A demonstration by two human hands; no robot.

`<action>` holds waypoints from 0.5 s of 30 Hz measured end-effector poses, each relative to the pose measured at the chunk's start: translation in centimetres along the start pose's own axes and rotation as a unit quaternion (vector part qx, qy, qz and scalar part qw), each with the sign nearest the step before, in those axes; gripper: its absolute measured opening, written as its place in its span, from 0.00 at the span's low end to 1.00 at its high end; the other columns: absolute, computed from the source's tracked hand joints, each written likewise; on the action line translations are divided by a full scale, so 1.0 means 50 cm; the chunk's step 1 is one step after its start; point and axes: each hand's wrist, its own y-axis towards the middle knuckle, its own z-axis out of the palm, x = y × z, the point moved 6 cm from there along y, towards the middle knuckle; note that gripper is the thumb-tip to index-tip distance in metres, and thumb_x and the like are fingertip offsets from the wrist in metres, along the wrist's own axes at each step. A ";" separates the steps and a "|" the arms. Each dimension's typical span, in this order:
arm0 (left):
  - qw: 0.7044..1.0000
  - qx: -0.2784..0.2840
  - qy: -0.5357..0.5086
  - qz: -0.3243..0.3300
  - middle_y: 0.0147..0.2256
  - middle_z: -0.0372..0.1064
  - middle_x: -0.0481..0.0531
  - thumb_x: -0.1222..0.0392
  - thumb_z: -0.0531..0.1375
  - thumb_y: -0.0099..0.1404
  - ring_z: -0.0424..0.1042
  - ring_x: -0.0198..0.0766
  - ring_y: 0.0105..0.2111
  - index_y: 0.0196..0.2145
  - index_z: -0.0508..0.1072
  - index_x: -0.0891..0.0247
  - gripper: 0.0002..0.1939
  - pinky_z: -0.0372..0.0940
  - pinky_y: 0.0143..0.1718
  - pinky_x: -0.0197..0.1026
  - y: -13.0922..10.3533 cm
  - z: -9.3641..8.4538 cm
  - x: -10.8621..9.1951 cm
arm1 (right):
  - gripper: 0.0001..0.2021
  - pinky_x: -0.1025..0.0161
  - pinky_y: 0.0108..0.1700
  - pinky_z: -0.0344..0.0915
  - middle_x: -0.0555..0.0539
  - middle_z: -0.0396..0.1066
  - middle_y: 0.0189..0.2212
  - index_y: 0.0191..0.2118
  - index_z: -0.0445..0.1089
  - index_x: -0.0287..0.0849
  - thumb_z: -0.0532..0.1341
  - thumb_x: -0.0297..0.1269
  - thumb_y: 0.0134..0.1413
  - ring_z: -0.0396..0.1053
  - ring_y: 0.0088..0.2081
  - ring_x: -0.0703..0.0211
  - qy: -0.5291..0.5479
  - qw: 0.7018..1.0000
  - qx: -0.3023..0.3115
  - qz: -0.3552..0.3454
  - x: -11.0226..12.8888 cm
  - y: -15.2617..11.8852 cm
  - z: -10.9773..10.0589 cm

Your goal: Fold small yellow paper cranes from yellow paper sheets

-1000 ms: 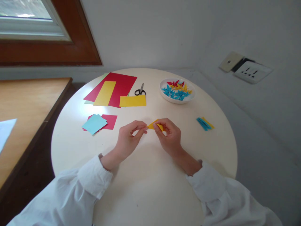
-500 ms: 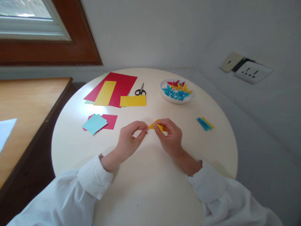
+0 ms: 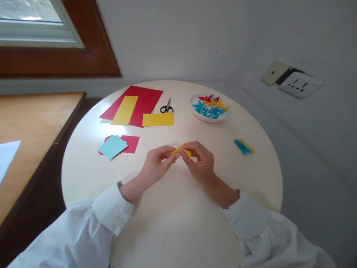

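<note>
1. The round white surface carries everything listed below, apart from what is held.
2. A large red sheet lies at the far left, over a pale green one.
3. Both hands, left and right, are nearly closed, thumbs and fingers pinching the folded yellow paper.
4. The white dish, far right of centre, holds blue, yellow and red folded shapes.
5. Two yellow rectangles: one on the red sheet, one overlapping its edge.
6. A light blue square tops pinkish-red pieces, near left.
7. Blue and yellow strips lie at the right.
8. The folded yellow paper is between the hands, near centre.
9. Black-handled scissors sit just beyond one rectangle.
</note>
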 end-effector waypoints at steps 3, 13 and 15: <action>1.000 0.005 -0.010 -0.008 0.23 0.71 0.50 0.53 0.59 0.59 0.69 0.34 0.24 0.27 0.75 0.64 0.12 0.64 0.25 0.34 0.000 0.000 0.002 | 0.01 0.66 0.31 0.68 0.50 0.71 0.29 0.32 0.68 0.46 0.59 0.34 0.54 0.69 0.31 0.63 -0.004 1.000 0.000 -0.001 -0.001 -0.001 0.001; 1.000 -0.011 -0.014 -0.004 0.22 0.70 0.50 0.52 0.60 0.59 0.68 0.33 0.22 0.26 0.74 0.65 0.13 0.62 0.24 0.33 -0.003 -0.002 0.005 | 0.01 0.66 0.31 0.69 0.49 0.71 0.29 0.32 0.68 0.44 0.60 0.32 0.54 0.70 0.31 0.64 -0.019 0.999 -0.006 -0.033 0.009 0.000 -0.001; 1.000 -0.010 -0.013 -0.004 0.22 0.70 0.50 0.52 0.59 0.59 0.67 0.33 0.22 0.26 0.74 0.65 0.13 0.62 0.23 0.33 -0.003 -0.002 0.004 | 0.01 0.67 0.31 0.69 0.50 0.71 0.29 0.32 0.68 0.43 0.60 0.32 0.53 0.70 0.31 0.64 -0.023 0.999 -0.009 -0.041 0.010 0.001 -0.001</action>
